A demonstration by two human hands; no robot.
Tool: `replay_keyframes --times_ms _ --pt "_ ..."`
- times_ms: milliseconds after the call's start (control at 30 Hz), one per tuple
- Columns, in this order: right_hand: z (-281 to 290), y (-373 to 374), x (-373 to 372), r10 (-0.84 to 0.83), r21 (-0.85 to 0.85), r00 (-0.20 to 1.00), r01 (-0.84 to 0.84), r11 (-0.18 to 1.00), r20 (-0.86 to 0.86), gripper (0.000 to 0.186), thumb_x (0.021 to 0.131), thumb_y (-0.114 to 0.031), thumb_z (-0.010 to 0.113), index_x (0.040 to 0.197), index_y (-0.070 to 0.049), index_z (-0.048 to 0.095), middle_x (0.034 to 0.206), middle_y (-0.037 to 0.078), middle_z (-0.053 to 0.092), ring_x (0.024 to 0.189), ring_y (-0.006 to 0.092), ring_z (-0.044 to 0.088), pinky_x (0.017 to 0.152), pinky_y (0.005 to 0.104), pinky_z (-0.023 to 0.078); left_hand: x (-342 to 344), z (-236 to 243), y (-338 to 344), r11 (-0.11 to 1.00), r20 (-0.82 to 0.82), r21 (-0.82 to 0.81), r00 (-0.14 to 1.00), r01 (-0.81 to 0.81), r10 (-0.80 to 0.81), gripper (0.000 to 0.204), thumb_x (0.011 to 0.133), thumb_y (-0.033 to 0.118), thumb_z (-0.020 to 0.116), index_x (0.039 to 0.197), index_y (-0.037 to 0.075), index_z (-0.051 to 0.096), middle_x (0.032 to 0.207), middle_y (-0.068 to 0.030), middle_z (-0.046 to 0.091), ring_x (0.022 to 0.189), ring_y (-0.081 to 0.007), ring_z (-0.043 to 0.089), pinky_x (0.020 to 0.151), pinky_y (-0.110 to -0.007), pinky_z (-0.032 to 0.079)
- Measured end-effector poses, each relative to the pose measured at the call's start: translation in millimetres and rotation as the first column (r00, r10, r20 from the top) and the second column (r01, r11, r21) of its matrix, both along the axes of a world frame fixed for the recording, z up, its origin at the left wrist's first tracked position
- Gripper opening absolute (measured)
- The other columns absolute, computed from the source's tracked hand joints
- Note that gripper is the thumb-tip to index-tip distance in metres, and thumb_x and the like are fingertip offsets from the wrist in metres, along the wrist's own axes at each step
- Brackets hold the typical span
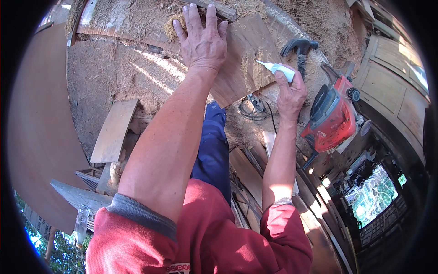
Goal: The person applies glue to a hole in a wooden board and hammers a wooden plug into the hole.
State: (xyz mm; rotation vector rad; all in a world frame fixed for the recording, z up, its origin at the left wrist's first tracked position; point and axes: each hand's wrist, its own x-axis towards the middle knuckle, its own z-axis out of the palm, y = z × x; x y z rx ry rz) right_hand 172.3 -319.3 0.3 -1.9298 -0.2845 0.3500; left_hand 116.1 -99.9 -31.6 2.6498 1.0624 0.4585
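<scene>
My left hand (202, 41) rests with spread fingers at the top, on a dark strip of wood (227, 11) and the back edge of a flat brown board (240, 68), beside a tuft of pale shavings (175, 25). My right hand (290, 93) grips a small white squeeze bottle (280, 71), its thin nozzle pointing left over the board, which is dusted with sawdust. A claw hammer (298, 48) with a dark head and wrapped handle lies just beyond the bottle.
A red power tool (333, 123) stands at right, near wooden panels (392, 77). A cord coil (252, 110) lies below the board. Loose planks (248, 178) lie beside my legs; a short board (114, 130) and a large brown sheet (45, 128) are at left.
</scene>
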Motion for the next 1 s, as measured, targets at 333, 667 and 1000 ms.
replay_keyframes --times_ms 333,667,1000 --pt "0.4 -3.6 -1.0 0.019 0.037 1.000 -0.019 0.999 0.009 0.025 0.094 -0.015 0.076 0.112 0.001 0.070 0.101 0.006 0.074 0.091 0.0118 0.066 0.082 0.0270 0.052 -0.4 3.2 -0.1 1.000 -0.005 0.000 1.000 -0.001 0.001 0.055 0.099 0.040 0.058 0.146 0.013 0.052 0.154 -0.0253 0.042 0.147 -0.0410 0.036 0.121 -0.056 0.026" --pt "-0.2 -1.9 -1.2 0.022 0.008 0.999 -0.022 1.000 0.024 0.023 0.094 -0.014 0.075 0.111 0.000 0.071 0.099 0.007 0.074 0.090 0.0115 0.067 0.081 0.0268 0.052 -0.7 1.8 1.3 1.000 0.006 -0.018 1.000 0.001 -0.001 0.056 0.099 0.040 0.058 0.147 0.013 0.051 0.155 -0.0246 0.041 0.147 -0.0407 0.036 0.121 -0.055 0.025" --pt "1.5 -3.1 -1.2 -0.002 0.076 0.999 0.005 0.997 -0.039 0.022 0.095 -0.012 0.072 0.112 0.002 0.069 0.102 0.009 0.075 0.095 0.0137 0.068 0.086 0.0279 0.053 -0.2 1.0 1.5 1.000 0.000 -0.011 1.000 -0.002 0.002 0.055 0.100 0.040 0.057 0.146 0.012 0.051 0.155 -0.0247 0.040 0.147 -0.0411 0.035 0.122 -0.055 0.024"
